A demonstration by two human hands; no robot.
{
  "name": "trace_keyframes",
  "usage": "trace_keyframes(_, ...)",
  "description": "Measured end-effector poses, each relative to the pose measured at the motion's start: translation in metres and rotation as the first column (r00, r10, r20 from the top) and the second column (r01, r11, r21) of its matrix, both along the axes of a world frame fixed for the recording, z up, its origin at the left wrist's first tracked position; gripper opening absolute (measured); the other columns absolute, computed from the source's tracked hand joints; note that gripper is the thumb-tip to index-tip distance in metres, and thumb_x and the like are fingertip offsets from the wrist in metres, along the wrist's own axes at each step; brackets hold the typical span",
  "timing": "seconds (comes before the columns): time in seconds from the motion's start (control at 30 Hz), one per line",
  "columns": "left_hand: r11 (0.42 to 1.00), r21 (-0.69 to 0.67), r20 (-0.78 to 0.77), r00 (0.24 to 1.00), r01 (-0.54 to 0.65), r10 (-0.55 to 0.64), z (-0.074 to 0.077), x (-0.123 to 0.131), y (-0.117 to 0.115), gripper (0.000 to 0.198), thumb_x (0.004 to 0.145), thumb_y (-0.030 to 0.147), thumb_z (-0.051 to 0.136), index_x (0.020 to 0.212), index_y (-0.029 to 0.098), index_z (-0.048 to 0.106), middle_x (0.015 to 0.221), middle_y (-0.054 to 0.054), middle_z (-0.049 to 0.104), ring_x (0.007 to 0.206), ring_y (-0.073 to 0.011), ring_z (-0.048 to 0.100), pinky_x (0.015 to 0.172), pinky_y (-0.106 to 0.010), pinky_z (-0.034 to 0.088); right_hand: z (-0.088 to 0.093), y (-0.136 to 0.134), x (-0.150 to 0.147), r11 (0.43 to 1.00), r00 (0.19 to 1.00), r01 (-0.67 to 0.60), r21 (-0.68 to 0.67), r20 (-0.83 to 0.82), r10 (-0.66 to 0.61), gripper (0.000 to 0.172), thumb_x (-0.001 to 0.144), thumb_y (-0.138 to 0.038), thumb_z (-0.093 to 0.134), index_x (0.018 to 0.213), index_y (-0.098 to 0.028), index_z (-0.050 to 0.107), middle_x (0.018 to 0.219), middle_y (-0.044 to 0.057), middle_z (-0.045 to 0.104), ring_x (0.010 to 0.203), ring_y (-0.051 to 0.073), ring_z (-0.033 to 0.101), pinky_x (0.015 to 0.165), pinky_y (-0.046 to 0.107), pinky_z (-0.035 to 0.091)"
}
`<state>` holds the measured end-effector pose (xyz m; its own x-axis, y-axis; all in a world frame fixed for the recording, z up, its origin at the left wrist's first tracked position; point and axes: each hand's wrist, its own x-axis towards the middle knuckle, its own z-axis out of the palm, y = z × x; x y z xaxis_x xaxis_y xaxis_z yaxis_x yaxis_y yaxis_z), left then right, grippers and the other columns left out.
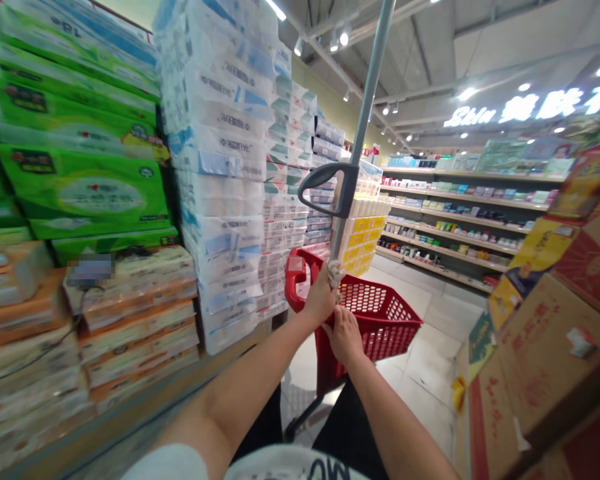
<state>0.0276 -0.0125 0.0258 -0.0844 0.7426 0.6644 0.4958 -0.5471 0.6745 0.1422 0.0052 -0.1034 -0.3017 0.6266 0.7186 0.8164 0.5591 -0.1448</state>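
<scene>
Grey pole point(369, 100) (smooth, straight) clamped in left fingers point(325, 283); hold of right fingers point(347, 319) unclear.

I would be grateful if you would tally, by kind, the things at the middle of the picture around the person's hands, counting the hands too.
Red shopping cart: 1
Grey pole, with its loop handle: 1
Crumpled pale material: 1
Hands (left hand, right hand): 2
Total: 5

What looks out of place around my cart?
The grey pole slanting above the red cart looks odd, since carts rarely carry one; crumpled pale material shows at its low visible end beside your left hand.
</scene>
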Motion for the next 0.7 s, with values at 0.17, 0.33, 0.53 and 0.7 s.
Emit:
trace_keyframes(0.17, 0.993, -0.031, -0.006, 0.994, 0.110, -0.110, 0.001, -0.012, 0.005, 0.060, 0.085, 0.021, 0.052, 0.142, 0.023, 0.032, 0.123, -0.009, 0.062, 0.103, -0.0188, 0.063, 0.093, -0.036, 0.049, 0.006, 0.000, -0.003, 1.000, 0.999, -0.004, -0.012, -0.042, 0.004, 0.052, 0.088, -0.034, 0.057, 0.135, -0.017, 0.042, 0.129, 0.015, 0.054, 0.123, 0.029, 0.048, 0.105, 0.049, 0.038)
trace_keyframes(0.33, 0.996, 0.033, 0.018, 0.997, 0.079, -0.080, 0.021, -0.011, 0.007, 0.059, 0.088, 0.025, 0.050, 0.143, 0.025, 0.029, 0.122, -0.007, 0.062, 0.104, -0.0173, 0.063, 0.091, -0.033, 0.050, 0.009, 0.002, -0.005, 0.999, 0.998, 0.017, -0.036, -0.065, -0.019, 0.054, 0.085, -0.030, 0.062, 0.134, -0.018, 0.043, 0.130, 0.014, 0.053, 0.125, 0.028, 0.047, 0.106, 0.048, 0.037)
trace_keyframes(0.53, 0.994, -0.092, -0.295, 0.955, -0.067, 0.037, -0.016, -0.016, 0.003, 0.072, 0.087, 0.023, 0.049, 0.149, 0.020, 0.012, 0.132, -0.013, 0.056, 0.115, -0.0218, 0.060, 0.094, -0.035, 0.048, 0.011, -0.006, -0.002, 0.998, 0.994, -0.039, -0.047, -0.102, 0.034, 0.051, 0.085, -0.028, 0.061, 0.133, -0.019, 0.043, 0.129, 0.014, 0.053, 0.125, 0.027, 0.046, 0.107, 0.048, 0.035)
trace_keyframes(0.7, 0.943, -0.158, -0.604, 0.784, -0.292, 0.141, -0.003, -0.026, 0.000, 0.072, 0.092, 0.037, 0.044, 0.150, 0.016, 0.007, 0.105, -0.013, 0.069, 0.097, -0.0262, 0.068, 0.081, -0.036, 0.049, 0.022, -0.003, -0.001, 0.977, 0.971, -0.154, -0.146, -0.206, 0.122, 0.051, 0.079, -0.027, 0.064, 0.127, -0.020, 0.049, 0.126, 0.012, 0.056, 0.121, 0.028, 0.049, 0.107, 0.049, 0.035)
